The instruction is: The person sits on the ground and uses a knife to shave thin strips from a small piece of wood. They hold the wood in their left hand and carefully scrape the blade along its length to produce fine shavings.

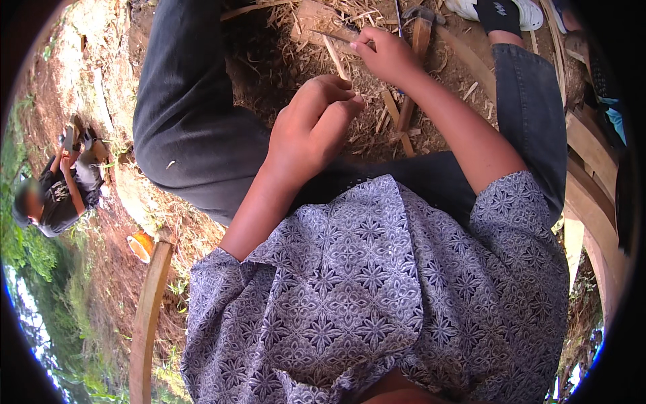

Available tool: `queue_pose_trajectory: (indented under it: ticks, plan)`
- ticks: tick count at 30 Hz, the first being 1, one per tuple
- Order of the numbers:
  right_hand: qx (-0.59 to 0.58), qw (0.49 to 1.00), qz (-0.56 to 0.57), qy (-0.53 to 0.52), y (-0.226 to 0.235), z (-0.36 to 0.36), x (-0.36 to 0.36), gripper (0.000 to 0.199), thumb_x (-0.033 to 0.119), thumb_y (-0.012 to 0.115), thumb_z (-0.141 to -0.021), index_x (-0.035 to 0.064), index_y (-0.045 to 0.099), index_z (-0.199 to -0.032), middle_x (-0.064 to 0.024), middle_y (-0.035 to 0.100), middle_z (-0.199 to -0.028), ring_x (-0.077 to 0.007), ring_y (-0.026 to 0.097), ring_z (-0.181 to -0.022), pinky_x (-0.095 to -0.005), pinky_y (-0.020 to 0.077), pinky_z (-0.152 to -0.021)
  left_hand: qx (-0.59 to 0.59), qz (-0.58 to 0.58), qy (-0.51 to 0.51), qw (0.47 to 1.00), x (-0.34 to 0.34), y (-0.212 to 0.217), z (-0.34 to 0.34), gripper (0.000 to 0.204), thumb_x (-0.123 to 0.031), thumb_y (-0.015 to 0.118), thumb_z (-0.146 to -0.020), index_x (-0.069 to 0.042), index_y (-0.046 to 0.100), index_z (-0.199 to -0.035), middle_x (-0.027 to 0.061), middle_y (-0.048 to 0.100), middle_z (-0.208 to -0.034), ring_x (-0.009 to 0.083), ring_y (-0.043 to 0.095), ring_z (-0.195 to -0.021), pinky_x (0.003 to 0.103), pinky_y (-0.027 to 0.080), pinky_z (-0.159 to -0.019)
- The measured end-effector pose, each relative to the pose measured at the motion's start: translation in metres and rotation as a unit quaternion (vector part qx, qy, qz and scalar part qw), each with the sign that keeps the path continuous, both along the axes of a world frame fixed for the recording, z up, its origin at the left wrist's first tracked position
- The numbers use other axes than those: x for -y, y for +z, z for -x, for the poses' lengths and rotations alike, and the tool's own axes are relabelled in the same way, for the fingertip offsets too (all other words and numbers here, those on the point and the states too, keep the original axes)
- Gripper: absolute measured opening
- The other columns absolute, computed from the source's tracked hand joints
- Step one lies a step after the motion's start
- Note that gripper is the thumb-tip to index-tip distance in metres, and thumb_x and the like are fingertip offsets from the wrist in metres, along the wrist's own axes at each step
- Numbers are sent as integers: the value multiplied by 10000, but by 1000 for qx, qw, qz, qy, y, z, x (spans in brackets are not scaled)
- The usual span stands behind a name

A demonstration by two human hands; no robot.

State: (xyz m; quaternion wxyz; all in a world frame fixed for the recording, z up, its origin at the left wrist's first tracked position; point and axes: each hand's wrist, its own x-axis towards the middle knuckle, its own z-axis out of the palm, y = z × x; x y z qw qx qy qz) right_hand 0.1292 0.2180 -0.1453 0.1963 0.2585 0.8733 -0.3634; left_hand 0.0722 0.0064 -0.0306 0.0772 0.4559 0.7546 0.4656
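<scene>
My right hand [387, 57] is closed on a thin dark knife [331, 35], its blade pointing left over the ground. Nearer to me, my left hand [313, 124] has its fingers curled in. A narrow pale wood strip [334, 57] runs up from its fingertips toward the blade and appears to be pinched there; the fingers hide its lower end. Beyond the blade lies a flat wood block [313, 20] among shavings.
Right of my right hand are a hammer head [422, 13] and a brown wooden bar [420, 44]. My bent legs flank the work. Curved timber pieces [592, 182] stand at the right; a post [149, 323] rises at lower left. Another person [60, 195] sits far left.
</scene>
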Motion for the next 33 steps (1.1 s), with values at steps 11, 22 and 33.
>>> queue_pose_trajectory:
  ticks: [11,22,33]
  plan:
    - [-12,990,136,28,39,-6,-9,220,277,672,-1025,65,633,-982,15,558,-646,-49,480,-599,-295,378,-541,20,-17,47,999,4,-2,-2,236,27,752,-725,-41,692,-942,118,655,-931,295,705,-945,363,598,-743]
    - [1,996,-2,94,17,21,-12,270,393,671,-992,124,659,-1002,-54,589,-646,-188,550,-571,-388,424,-561,18,-21,50,998,0,-6,-6,243,35,757,-733,-35,691,-956,125,646,-933,311,695,-957,382,594,-767]
    - [-17,996,85,13,14,-10,-16,290,416,668,-989,126,662,-1000,-7,608,-669,-132,570,-631,-368,444,-598,26,-21,52,998,3,-4,-5,237,53,763,-730,-34,685,-936,142,649,-943,292,699,-903,359,589,-718]
